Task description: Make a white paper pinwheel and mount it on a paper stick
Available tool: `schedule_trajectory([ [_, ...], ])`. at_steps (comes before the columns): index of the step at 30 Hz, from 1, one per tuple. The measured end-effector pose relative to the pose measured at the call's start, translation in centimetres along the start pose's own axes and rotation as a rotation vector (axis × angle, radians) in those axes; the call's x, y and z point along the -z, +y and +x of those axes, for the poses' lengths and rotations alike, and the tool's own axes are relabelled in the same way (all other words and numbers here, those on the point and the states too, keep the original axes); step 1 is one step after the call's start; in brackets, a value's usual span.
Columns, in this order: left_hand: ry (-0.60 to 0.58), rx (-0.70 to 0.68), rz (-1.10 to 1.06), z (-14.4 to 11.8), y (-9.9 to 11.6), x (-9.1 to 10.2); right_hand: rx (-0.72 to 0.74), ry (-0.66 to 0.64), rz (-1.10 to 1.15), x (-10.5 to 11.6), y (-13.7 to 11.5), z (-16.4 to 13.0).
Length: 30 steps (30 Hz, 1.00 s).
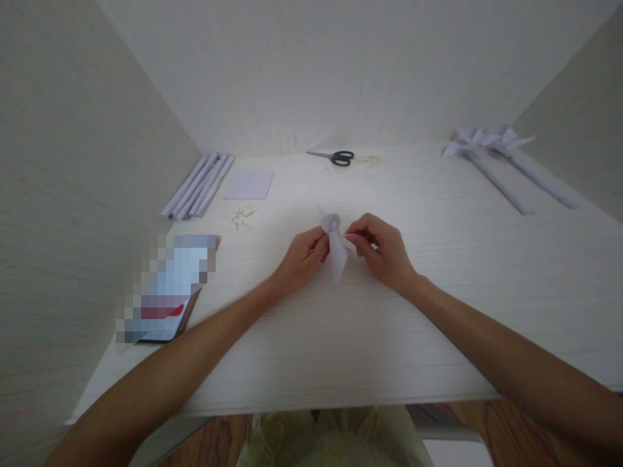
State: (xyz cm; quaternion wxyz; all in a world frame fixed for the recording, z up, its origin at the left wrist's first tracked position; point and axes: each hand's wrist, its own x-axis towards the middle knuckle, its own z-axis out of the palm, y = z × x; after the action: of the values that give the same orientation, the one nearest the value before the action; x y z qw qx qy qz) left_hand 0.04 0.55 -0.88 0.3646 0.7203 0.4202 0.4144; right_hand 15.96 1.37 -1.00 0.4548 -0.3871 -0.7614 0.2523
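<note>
Tabletop (389, 344), back wall (311, 78) behind it, contents as placed.
Centre: paper pinwheel (337, 253), between left hand (306, 256) and right hand (384, 250). Behind, near the back wall: scissors (337, 157), offcuts (368, 159) just to their right. Back left: paper rolls (198, 187) side by side; paper square (250, 184) to their right; small slivers (242, 216) before the square. Left, before the rolls: smartphone (172, 288). Back right: two paper tubes (501, 183), paper vanes (472, 139) at their far ends.

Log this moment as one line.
left hand: holds folded paper | right hand: pinched at its side, contents unclear | scissors: beyond hands | rolled tubes: back left
</note>
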Motion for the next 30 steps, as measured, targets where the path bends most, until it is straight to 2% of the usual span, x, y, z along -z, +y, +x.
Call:
schedule_trajectory([
  [13,-0.039,-0.009,0.091,-0.02,0.01,0.21,0.04,-0.005,-0.04,0.07,-0.26,0.03],
  [19,-0.079,-0.033,0.161,0.09,0.4,0.09,0.129,-0.054,-0.083,-0.13,-0.56,-0.02],
  [24,-0.034,0.016,0.139,0.22,0.18,-0.01,0.064,-0.025,-0.058,-0.25,-0.62,0.14],
  [30,-0.006,-0.017,0.028,0.18,-0.46,-0.08,0.036,0.021,-0.023,-0.21,-0.35,0.13],
])
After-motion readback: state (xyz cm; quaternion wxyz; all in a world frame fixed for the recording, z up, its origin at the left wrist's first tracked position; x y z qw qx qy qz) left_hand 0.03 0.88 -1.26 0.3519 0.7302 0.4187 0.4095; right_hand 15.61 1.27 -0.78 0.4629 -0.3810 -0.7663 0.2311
